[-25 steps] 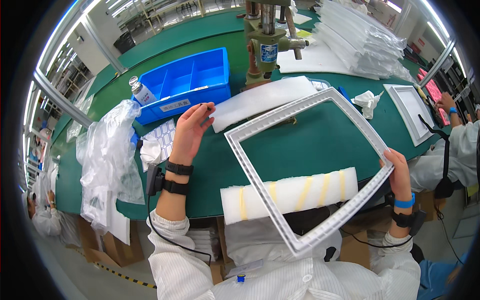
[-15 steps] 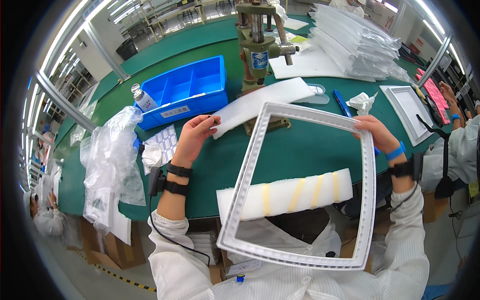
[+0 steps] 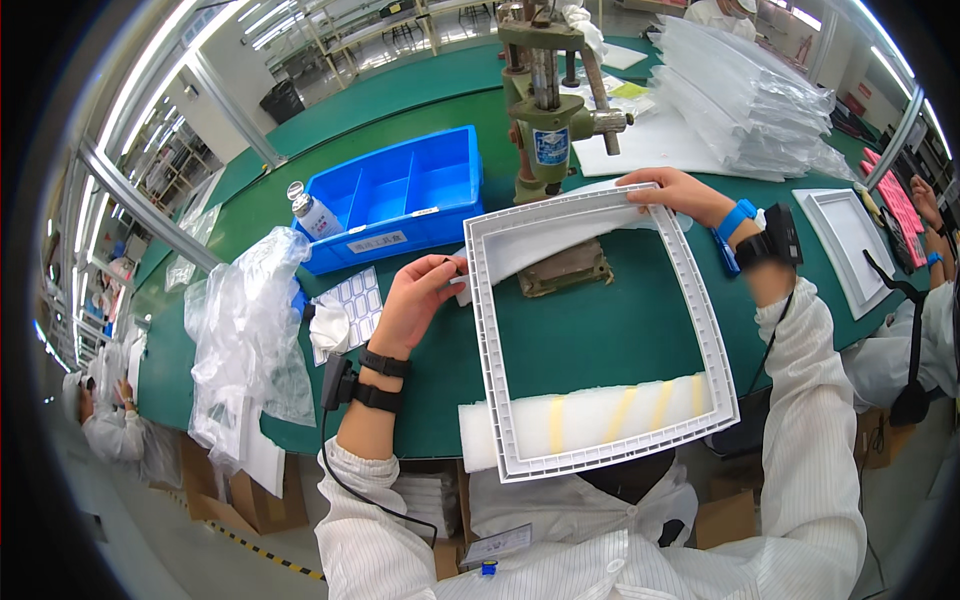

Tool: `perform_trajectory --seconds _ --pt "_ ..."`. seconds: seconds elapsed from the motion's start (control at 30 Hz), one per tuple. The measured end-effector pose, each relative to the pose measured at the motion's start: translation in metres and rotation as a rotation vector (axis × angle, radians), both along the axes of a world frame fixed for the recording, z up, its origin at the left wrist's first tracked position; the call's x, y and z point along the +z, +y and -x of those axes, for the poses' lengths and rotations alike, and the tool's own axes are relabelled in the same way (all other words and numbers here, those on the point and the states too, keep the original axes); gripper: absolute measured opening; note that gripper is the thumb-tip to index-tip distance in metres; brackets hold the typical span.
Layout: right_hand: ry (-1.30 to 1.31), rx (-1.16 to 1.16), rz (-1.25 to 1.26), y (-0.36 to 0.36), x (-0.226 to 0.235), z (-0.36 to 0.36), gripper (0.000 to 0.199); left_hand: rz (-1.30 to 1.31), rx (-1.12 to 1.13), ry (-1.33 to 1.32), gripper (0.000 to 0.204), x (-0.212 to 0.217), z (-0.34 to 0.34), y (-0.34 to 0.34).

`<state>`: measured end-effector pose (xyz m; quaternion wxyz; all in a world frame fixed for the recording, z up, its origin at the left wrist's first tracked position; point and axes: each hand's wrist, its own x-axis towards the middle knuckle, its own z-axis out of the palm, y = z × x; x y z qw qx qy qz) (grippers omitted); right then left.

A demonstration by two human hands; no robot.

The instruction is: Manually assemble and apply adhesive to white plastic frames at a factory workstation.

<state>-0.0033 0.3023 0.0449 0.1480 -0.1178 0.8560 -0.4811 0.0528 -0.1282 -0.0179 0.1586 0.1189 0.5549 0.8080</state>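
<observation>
My right hand point(image 3: 675, 197) grips a white rectangular plastic frame point(image 3: 487, 350) by its far right corner. The frame is tilted above the green table, its ribbed edge showing. At the frame's far left corner my left hand point(image 3: 416, 300) is closed in a pinch on a small dark piece, too small to name. Through the opening shows a white foam strip point(image 3: 585, 415) with yellow stripes, lying along the near table edge. A second white foam strip point(image 3: 545, 246) lies behind the frame's far side, partly covered by it.
A green hand press point(image 3: 548, 120) stands beyond the frame. Left of it are a blue divided bin point(image 3: 400, 225), a bottle point(image 3: 315, 215), a label sheet point(image 3: 355, 305) and clear plastic bags point(image 3: 250, 330). Wrapped sheets point(image 3: 740, 100) are stacked far right; a co-worker's hand point(image 3: 925, 203) shows at right.
The frame has swung away from my body, its near side lifting. My right hand has moved farther away and to the left along with it. My left hand stays pinched, now at the frame's corner.
</observation>
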Motion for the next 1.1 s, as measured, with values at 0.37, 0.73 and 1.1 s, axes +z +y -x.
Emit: perform_trajectory --seconds 0.37,0.73,1.1 --pt "0.353 -0.569 -0.161 -0.006 -0.037 -0.018 0.063 0.075 0.367 0.03 0.022 -0.002 -0.005 0.011" --pt "0.405 -0.315 -0.271 -0.021 -0.013 -0.07 0.041 0.003 0.286 0.0 0.021 -0.002 -0.005 0.011" --pt "0.407 -0.311 -0.176 -0.027 -0.032 -0.071 0.035 0.03 0.276 -0.015 0.023 -0.013 0.003 0.004"
